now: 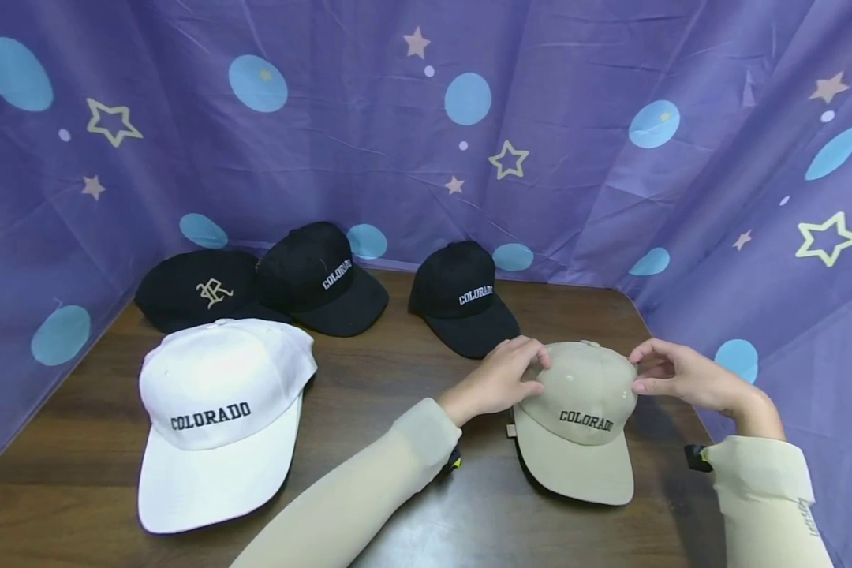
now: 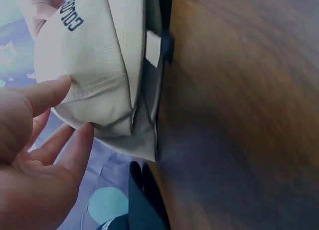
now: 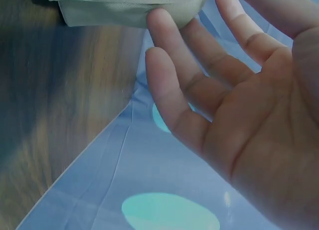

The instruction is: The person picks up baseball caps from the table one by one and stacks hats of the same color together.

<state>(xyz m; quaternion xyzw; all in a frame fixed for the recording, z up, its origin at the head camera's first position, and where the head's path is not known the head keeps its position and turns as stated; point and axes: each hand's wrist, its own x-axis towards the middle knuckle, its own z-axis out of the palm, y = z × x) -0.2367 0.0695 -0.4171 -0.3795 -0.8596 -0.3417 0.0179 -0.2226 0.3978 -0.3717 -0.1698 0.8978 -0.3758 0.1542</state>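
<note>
A beige baseball cap (image 1: 577, 390) with dark COLORADO lettering rests on the table, its brim toward me. My left hand (image 1: 500, 379) lies at the left side of its crown. In the left wrist view, that hand's thumb (image 2: 52, 93) and fingertips touch the crown with loosely spread fingers, and a small white tag (image 2: 153, 48) sticks out below the cap's edge. On the opposite side, my right hand (image 1: 689, 380) touches the crown with its fingertips. The right wrist view shows its open palm and relaxed fingers (image 3: 167, 36) at the cap's lower edge.
A white COLORADO cap (image 1: 220, 410) sits at the left front. Behind it are a black cap with a gold letter (image 1: 184, 288) and a black COLORADO cap (image 1: 312, 276). Another black cap (image 1: 461, 292) stands just behind my left hand. A purple patterned curtain (image 1: 369, 142) borders the wooden table (image 1: 369, 394).
</note>
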